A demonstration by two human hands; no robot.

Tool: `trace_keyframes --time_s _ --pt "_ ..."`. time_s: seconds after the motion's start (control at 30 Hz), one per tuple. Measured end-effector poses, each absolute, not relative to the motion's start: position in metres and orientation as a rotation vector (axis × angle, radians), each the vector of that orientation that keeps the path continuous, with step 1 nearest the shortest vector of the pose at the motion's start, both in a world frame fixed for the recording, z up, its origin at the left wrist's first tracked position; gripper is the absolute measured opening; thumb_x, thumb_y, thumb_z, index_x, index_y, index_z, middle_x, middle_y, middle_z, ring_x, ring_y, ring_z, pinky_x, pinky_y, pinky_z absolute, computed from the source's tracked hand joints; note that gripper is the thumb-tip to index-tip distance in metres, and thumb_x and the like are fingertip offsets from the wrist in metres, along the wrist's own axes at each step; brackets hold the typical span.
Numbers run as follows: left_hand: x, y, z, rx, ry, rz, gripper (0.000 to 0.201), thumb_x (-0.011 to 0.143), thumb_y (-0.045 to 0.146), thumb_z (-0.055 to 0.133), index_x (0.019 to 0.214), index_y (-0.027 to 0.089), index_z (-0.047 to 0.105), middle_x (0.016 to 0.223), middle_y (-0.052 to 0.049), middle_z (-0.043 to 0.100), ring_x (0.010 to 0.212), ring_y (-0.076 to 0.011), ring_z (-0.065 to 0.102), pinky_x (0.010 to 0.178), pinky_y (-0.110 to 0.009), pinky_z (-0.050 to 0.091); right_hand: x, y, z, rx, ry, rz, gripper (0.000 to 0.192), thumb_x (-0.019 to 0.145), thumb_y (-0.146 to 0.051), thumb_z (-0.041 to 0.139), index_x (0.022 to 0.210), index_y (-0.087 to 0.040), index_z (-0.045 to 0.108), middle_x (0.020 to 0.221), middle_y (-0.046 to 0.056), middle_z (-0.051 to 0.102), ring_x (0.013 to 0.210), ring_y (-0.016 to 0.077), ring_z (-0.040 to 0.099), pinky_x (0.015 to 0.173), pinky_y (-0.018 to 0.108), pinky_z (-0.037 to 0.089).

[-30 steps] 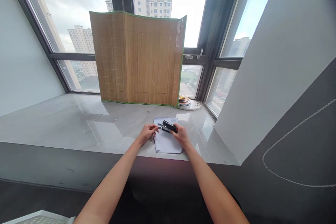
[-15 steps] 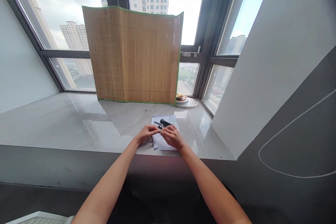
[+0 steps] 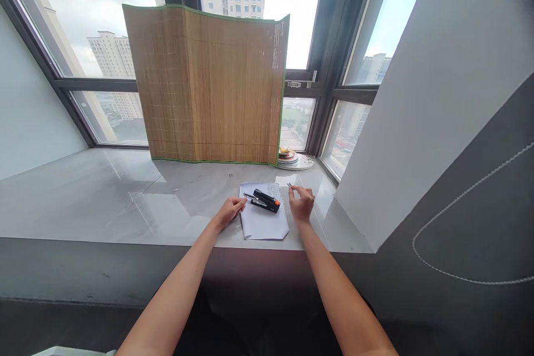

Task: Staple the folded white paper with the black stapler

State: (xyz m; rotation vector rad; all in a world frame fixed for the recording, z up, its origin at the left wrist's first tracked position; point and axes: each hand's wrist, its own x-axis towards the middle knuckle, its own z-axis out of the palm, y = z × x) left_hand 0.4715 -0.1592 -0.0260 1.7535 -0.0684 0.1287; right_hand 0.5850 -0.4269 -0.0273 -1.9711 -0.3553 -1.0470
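Note:
A black stapler (image 3: 266, 201) with an orange end lies on white paper sheets (image 3: 265, 226), its arm raised from the base and a thin metal part sticking out to the left. Beside that left end is my left hand (image 3: 231, 211), thumb and fingers closed together; whatever is between the fingertips is hidden. My right hand (image 3: 302, 203) is raised to the right of the paper, apart from the stapler. Thumb and forefinger pinch a short strip of staples (image 3: 289, 184), a tiny grey piece at this size.
The papers rest on a glossy tiled window sill (image 3: 208, 189), whose front edge runs just below them. A bamboo mat (image 3: 212, 89) with green edging stands against the window. Stacked plates (image 3: 294, 161) sit at its right foot. A beaded cord (image 3: 421, 258) hangs at right.
My hands were together over the stapler and have parted. The right hand moved right and up with the small grey piece, uncovering the stapler's orange end. The left hand stays near the stapler.

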Motion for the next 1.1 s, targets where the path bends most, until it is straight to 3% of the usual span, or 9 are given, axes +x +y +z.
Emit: trace_keyframes --time_s 0.1,0.2,0.33,0.53,0.77,0.9,1.0,1.1 --pt "0.470 -0.161 -0.023 1.775 -0.056 0.126 0.062 0.089 0.071 0.062 0.058 0.019 0.048 0.054 0.005 0.031 0.050 -0.0082 0.019 0.052 -0.028 0.010 0.622 -0.441 -0.012 -2.079 -0.371 -0.948 0.026 0.098 -0.033 0.055 0.089 -0.021 0.076 0.092 0.010 0.079 0.095 0.0281 0.063 0.087 0.038 0.043" --pt "0.469 -0.162 -0.020 1.788 -0.038 0.132 0.062 0.088 0.071 0.063 0.057 0.019 0.050 0.053 0.006 0.030 0.049 -0.0082 0.019 0.053 -0.028 0.011 0.654 -0.446 -0.003 -2.376 -0.327 -0.719 0.032 0.101 -0.031 0.047 0.108 -0.019 0.076 0.111 0.013 0.077 0.111 0.0297 0.060 0.095 0.040 0.043" --pt "0.468 -0.163 -0.019 1.811 -0.029 0.125 0.063 0.087 0.072 0.063 0.056 0.019 0.049 0.052 0.005 0.030 0.049 -0.0081 0.019 0.053 -0.029 0.011 0.674 -0.440 -0.019 -2.622 -0.330 -0.389 0.036 0.100 -0.029 0.048 0.126 -0.021 0.072 0.133 0.015 0.069 0.124 0.0332 0.054 0.103 0.048 0.040" --pt "0.470 -0.163 -0.019 1.815 -0.004 0.123 0.061 0.086 0.071 0.065 0.057 0.019 0.050 0.051 0.005 0.029 0.049 -0.0084 0.020 0.052 -0.029 0.013 0.682 -0.438 -0.044 -2.683 -0.339 -0.260 0.049 0.103 -0.032 0.041 0.146 -0.022 0.060 0.152 0.017 0.053 0.137 0.0371 0.042 0.110 0.056 0.033" --pt "0.472 -0.163 -0.018 1.718 0.086 0.142 0.056 0.084 0.066 0.068 0.059 0.020 0.048 0.052 0.008 0.022 0.048 -0.0075 0.014 0.051 -0.027 0.012 0.688 -0.447 -0.043 -2.576 -0.259 -0.281 0.053 0.097 -0.029 0.050 0.149 -0.023 0.058 0.145 0.015 0.059 0.132 0.0324 0.049 0.108 0.044 0.038" --pt "0.474 -0.162 -0.021 1.706 0.100 0.167 0.054 0.086 0.065 0.066 0.061 0.020 0.050 0.053 0.009 0.020 0.048 -0.0077 0.014 0.051 -0.027 0.013 0.691 -0.459 -0.040 -2.370 -0.013 -0.383 0.046 0.099 -0.028 0.041 0.135 -0.018 0.068 0.125 0.014 0.072 0.110 0.0265 0.063 0.092 0.032 0.045" --pt "0.473 -0.159 -0.025 1.813 0.229 0.421 0.049 0.094 0.060 0.055 0.063 0.022 0.052 0.052 0.006 0.026 0.048 -0.0108 0.023 0.052 -0.029 0.020 0.693 -0.469 -0.039 -2.340 0.143 -0.374 0.049 0.100 -0.031 0.033 0.116 -0.010 0.075 0.107 0.019 0.077 0.094 0.0281 0.066 0.078 0.032 0.045" --pt "0.477 -0.146 -0.026 2.214 0.556 0.717 0.045 0.100 0.045 0.047 0.062 0.022 0.053 0.055 -0.001 0.043 0.056 -0.0170 0.043 0.058 -0.032 0.027 0.692 -0.471 -0.040 -2.343 0.151 -0.335 0.043 0.097 -0.033 0.040 0.105 -0.013 0.078 0.098 0.017 0.078 0.087 0.0276 0.067 0.071 0.031 0.042"
